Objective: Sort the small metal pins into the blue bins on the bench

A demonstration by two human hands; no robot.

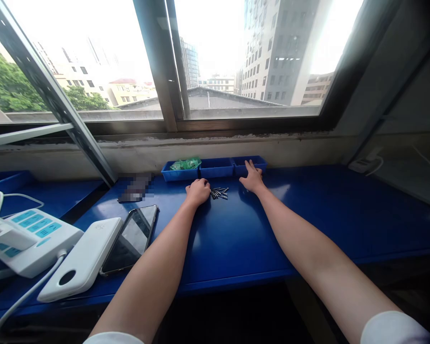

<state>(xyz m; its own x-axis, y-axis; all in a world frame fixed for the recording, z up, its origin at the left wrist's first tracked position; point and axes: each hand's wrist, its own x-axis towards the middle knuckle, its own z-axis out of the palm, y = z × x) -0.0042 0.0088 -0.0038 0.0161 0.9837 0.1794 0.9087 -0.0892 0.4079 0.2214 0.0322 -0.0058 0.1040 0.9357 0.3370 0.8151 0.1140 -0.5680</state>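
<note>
Three small blue bins stand in a row along the back of the blue table. Green packets [186, 164] fill the left bin [181, 175]; the middle bin [217, 168] sits beside it. At the front edge of the right bin [239, 168], my right hand [251, 177] has its fingers spread, some reaching over the bin. My left hand [198, 192] rests on the table, fingers curled and partly hidden, just left of a small pile of thin dark and silver pieces [220, 193]. Whether it holds one of them cannot be made out.
On the left lie a phone [131, 241], a white power bank [80, 258] and a white power strip [39, 239] with cables. A metal shelf post [88, 148] stands at the back left. A window [208, 126] is behind the bins.
</note>
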